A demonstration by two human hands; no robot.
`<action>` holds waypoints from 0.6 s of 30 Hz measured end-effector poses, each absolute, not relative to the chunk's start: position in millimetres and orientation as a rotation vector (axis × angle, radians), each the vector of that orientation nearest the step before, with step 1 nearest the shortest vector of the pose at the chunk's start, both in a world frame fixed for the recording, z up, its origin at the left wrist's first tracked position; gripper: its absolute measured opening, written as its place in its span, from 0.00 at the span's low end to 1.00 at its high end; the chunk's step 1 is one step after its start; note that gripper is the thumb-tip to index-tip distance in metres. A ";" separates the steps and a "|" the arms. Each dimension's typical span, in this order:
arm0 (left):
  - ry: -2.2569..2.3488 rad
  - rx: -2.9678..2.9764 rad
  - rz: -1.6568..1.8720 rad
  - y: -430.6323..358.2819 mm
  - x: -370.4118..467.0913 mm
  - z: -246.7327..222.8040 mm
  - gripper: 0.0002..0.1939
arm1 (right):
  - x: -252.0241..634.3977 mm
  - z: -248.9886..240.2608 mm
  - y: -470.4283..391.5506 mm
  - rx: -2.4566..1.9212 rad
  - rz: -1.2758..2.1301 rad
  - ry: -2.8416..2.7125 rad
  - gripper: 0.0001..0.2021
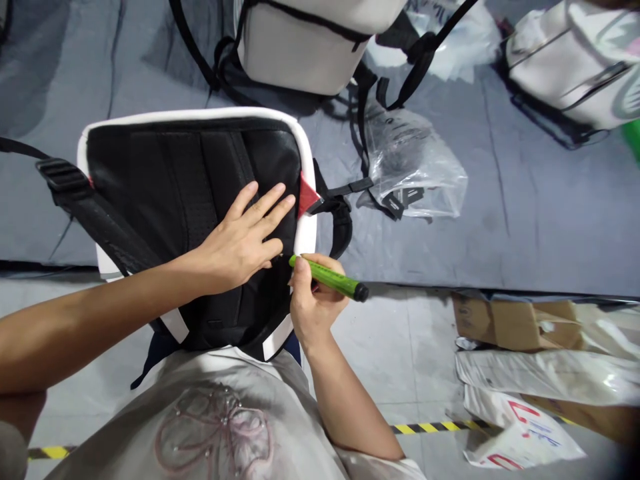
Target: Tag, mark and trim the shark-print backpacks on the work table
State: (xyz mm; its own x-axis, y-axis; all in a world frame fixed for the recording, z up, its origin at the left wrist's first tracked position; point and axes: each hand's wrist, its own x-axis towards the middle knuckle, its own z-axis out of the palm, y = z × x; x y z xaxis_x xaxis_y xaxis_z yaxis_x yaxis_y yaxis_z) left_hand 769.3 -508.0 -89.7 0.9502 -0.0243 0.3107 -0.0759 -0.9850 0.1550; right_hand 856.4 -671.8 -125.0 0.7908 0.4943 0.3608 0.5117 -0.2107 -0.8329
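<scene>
A backpack with a black back panel and white edging lies in front of me, its near end over the table edge against my body. My left hand rests flat on the panel, fingers spread. At the right edge, my right hand grips a green marker. The marker's black end points right, and its other end touches or nearly touches the panel beside the white edging. A red triangular tab sits on the right edging, where a black strap comes off.
A grey-covered table spreads ahead. Another white backpack stands at the far side, and a third lies far right. A clear plastic bag lies between them. Cardboard boxes and a white printed bag are on the floor at right.
</scene>
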 end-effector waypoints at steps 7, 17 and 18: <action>-0.085 2.950 0.567 -513.7 766.5 -89.0 0.05 | 857.9 -124.6 -672.8 -1.807 0.001 -0.788 0.05; -0.049 2.918 0.693 -518.7 762.4 -95.3 0.06 | 871.6 -105.6 -669.2 -1.861 -0.011 -0.988 0.03; -0.047 2.911 0.697 -518.7 762.3 -95.3 0.06 | 872.2 -104.8 -669.0 -1.871 -0.004 -1.002 0.04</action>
